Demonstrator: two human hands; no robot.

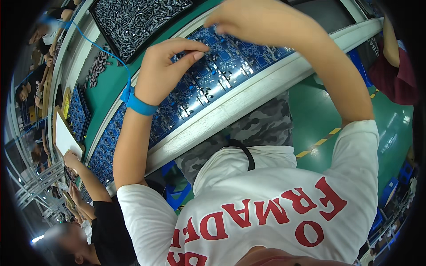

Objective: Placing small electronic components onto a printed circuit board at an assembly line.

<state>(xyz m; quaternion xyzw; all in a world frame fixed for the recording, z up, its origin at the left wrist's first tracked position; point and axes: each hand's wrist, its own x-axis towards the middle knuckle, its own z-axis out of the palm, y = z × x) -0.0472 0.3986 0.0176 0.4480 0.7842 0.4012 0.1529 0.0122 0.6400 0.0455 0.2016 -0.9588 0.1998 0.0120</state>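
Observation:
My left hand [166, 66], with a blue wrist strap [141, 104] and its cord, hovers over a row of blue circuit boards [208, 84]. Its thumb and forefinger tips are pinched close together; anything between them is too small to make out. Farther back and to the right, my right hand [253, 20] reaches in over the far side of the same boards. Those fingers are bent and smeared by motion, so their grip cannot be told. Small parts, several of them shiny metal strips, stand on the boards.
A black tray [137, 22] heaped with small dark cylindrical components stands behind the boards. Loose components [98, 66] lie beside it on the green surface [104, 95]. A pale rail [239, 104] runs along my side. At left, a co-worker's hand [73, 160] touches a white panel [66, 135].

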